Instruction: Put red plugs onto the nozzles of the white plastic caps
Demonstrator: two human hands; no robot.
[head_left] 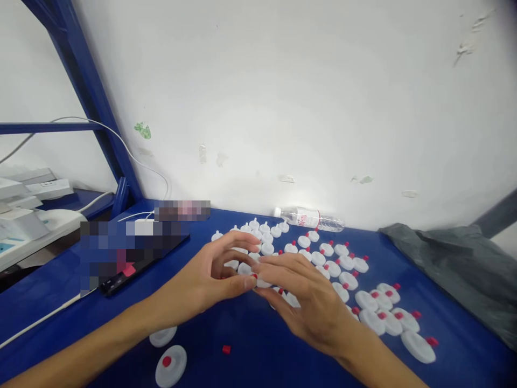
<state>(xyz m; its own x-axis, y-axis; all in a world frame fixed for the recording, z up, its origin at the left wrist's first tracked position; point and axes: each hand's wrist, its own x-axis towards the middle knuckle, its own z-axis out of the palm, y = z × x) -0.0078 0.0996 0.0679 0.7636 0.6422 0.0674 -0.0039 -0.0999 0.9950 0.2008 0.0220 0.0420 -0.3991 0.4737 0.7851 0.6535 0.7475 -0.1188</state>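
Note:
In the middle of the head view, my left hand [210, 272] and my right hand [311, 302] meet over the blue table. My left thumb and a finger pinch a small red cap [254, 276]. Pressed against that cap is a white round plastic lid [264, 281] with a spout, gripped by my right fingers and mostly covered by them. Several bare white lids [267, 248] lie behind my hands. To the right are many lids with red caps on their spouts [418, 346]. A loose red cap [226, 349] rests near the front, right of a red-topped lid [174, 366].
A clear plastic bottle [309, 218] lies along the white wall. Grey plastic sheeting [452, 275] covers the right table edge. On the left are a dark, partly blurred flat object [141, 264], white cables and a blue metal frame [86, 81]. White boxes [28, 188] stand farther left.

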